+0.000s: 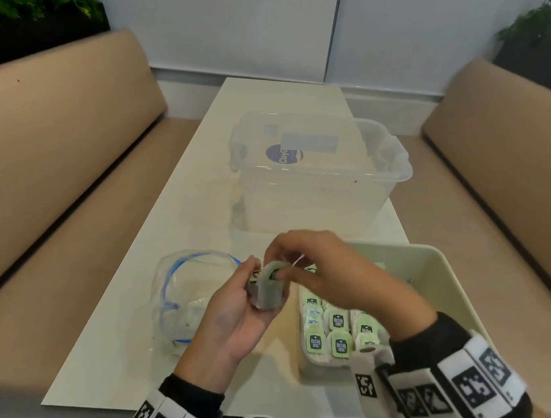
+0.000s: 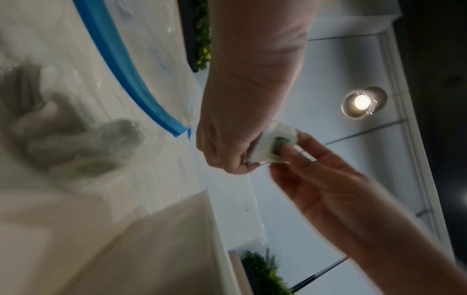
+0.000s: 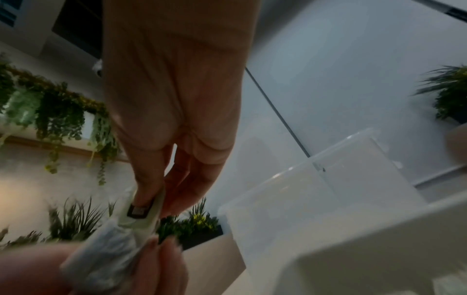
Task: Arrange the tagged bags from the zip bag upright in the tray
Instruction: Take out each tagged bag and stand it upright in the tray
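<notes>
My left hand (image 1: pixel 257 290) is palm up over the table and grips a small bunch of grey tea bags (image 1: pixel 267 297). My right hand (image 1: pixel 279 271) reaches in from the right and pinches the green tag (image 1: pixel 272 273) of the top bag; the tag (image 3: pixel 140 211) shows between thumb and finger in the right wrist view. A white string runs from the pinch. The cream tray (image 1: pixel 447 278) at the right holds several tagged bags (image 1: pixel 336 320) standing in rows. The clear zip bag (image 1: pixel 187 294) with a blue seal lies open at the left, with more bags (image 2: pixel 76 143) inside.
A large clear plastic tub (image 1: pixel 321 169) stands behind the tray, mid-table. Tan benches flank the white table (image 1: pixel 145 344) on both sides. Planters sit at the far corners. The table's near edge runs just under my wrists.
</notes>
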Action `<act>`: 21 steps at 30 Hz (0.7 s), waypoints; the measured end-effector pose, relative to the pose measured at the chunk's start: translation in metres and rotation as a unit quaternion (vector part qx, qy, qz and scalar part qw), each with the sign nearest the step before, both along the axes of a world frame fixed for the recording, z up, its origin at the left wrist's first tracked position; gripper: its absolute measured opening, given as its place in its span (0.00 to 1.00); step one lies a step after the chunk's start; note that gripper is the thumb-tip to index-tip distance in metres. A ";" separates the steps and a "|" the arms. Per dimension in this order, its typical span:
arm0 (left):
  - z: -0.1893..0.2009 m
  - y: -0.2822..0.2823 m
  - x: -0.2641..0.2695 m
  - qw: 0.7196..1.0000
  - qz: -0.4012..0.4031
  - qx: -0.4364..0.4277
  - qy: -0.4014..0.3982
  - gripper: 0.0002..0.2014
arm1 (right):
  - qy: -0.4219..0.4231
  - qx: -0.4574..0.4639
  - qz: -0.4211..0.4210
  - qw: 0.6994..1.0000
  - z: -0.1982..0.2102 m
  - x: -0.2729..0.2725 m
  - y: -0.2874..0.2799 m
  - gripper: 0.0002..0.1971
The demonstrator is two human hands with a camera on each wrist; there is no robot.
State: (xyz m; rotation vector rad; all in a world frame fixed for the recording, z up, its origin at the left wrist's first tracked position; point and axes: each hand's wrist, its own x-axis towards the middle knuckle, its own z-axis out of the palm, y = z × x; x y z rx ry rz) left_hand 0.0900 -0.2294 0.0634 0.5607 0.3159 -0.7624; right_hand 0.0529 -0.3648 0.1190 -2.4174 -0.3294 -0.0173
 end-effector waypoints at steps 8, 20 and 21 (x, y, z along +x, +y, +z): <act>0.013 0.000 0.006 0.946 -0.026 0.157 -0.282 0.18 | -0.058 -0.038 -0.033 0.997 0.057 0.006 -0.022 0.13; 0.010 -0.008 -0.006 0.890 0.012 0.217 -0.402 0.14 | -0.071 -0.090 -0.008 0.993 0.068 0.008 -0.029 0.14; 0.010 -0.008 -0.007 0.889 0.012 0.215 -0.404 0.12 | -0.065 -0.091 -0.005 0.994 0.068 0.008 -0.029 0.14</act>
